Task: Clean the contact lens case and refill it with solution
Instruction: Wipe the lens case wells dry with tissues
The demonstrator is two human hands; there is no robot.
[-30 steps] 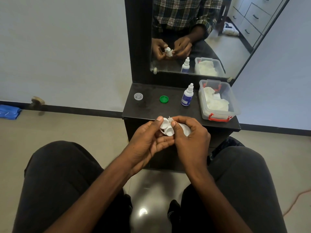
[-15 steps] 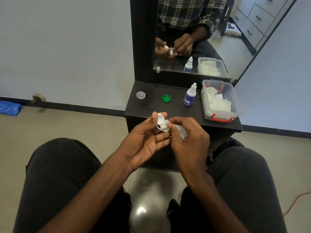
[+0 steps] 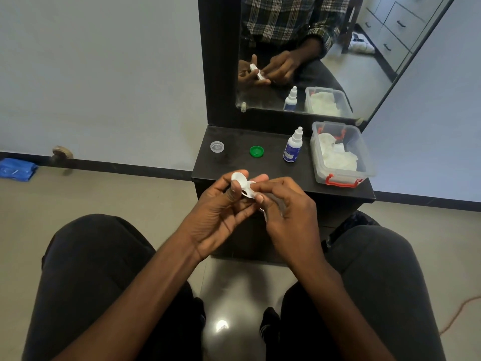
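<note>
Moved: lens case (image 3: 243,185) tipped more on edge since a moment ago.
Left hand (image 3: 221,217): thumb and fingers pinch the case.
Right hand (image 3: 289,212): fingertips curled on its right end.
Surface: black shelf (image 3: 234,165) beyond the fingers holds green cap (image 3: 256,151), clear cap (image 3: 217,146), solution bottle (image 3: 293,147), tissue box (image 3: 341,152).
Room: mirror (image 3: 312,61), tiled floor.

Along the back of the tabletop (image 3: 229,165) stand a clear cap (image 3: 217,146), green cap (image 3: 256,151), bottle (image 3: 293,147) and, at the right edge, a tub (image 3: 341,152). The front strip lies bare; gaps separate the caps.
</note>
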